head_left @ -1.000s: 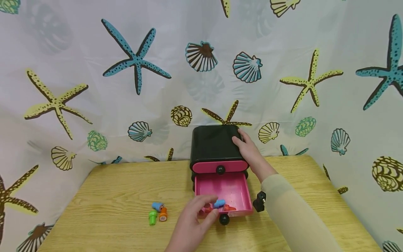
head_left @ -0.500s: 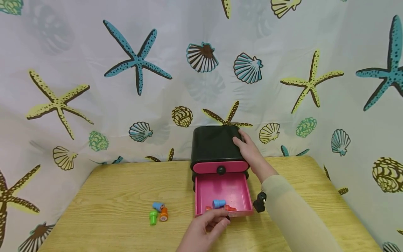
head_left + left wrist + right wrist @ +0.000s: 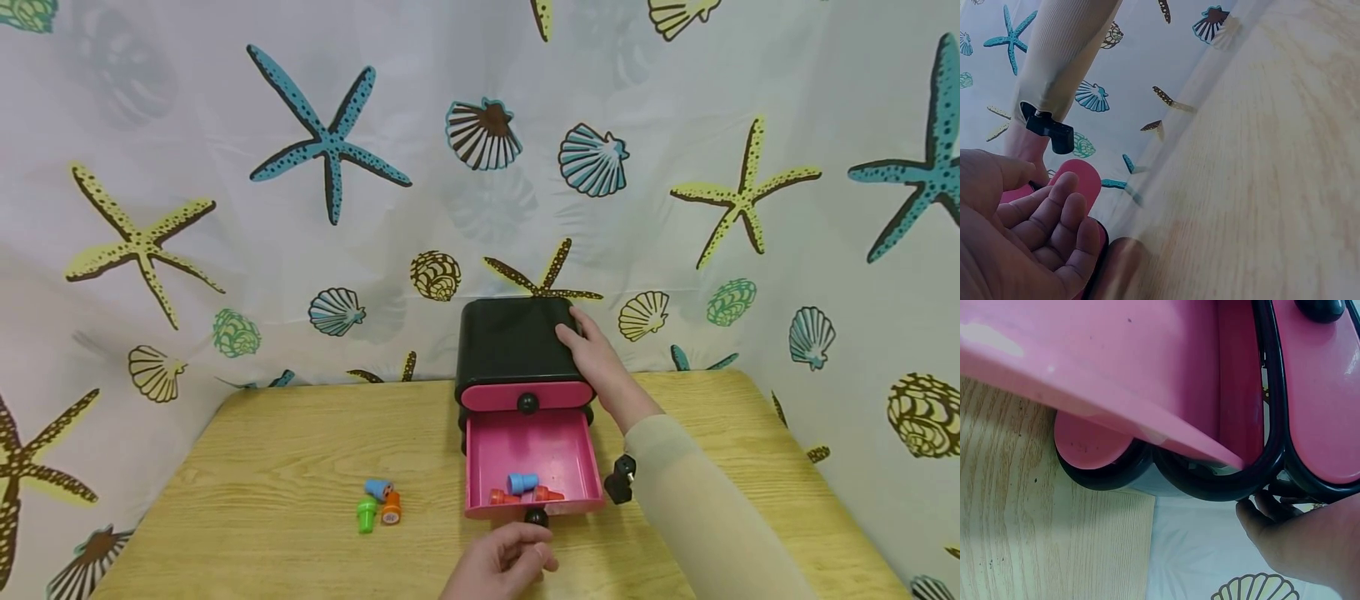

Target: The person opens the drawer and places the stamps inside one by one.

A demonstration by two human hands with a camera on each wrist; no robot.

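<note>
Pink plastic drawer (image 3: 551, 450) with round black knob (image 3: 536, 517), pulled far out of the lower slot of a small black two-drawer chest (image 3: 513, 342) at the back of the pale wooden table (image 3: 285, 467); upper pink drawer front (image 3: 495, 396) closed. Holds a little blue stamp (image 3: 521, 482) standing upright and two orange-red stamps (image 3: 501, 497) (image 3: 547, 495) lying against the front wall. Left hand (image 3: 504, 567) just below the knob, apart from it, fingers (image 3: 1063, 215) loosely curled and holding nothing. Right hand (image 3: 600, 362) pressed on the chest's top right edge, fingers laid straight across the black lid, steadying it. Three more stamps, blue (image 3: 377, 489), green (image 3: 366, 516) and orange (image 3: 390, 507), clustered on the table to the left, well apart from the drawer. Risks, as judged: drawer so far extended likely to slip off its runners or tip with any further pull, spilling the stamps; light chest likely to slide or rock back if the right hand eases off during a shove; upright blue stamp likely to topple at a jolt; fingertips liable to be pinched between drawer front and black rim
</note>
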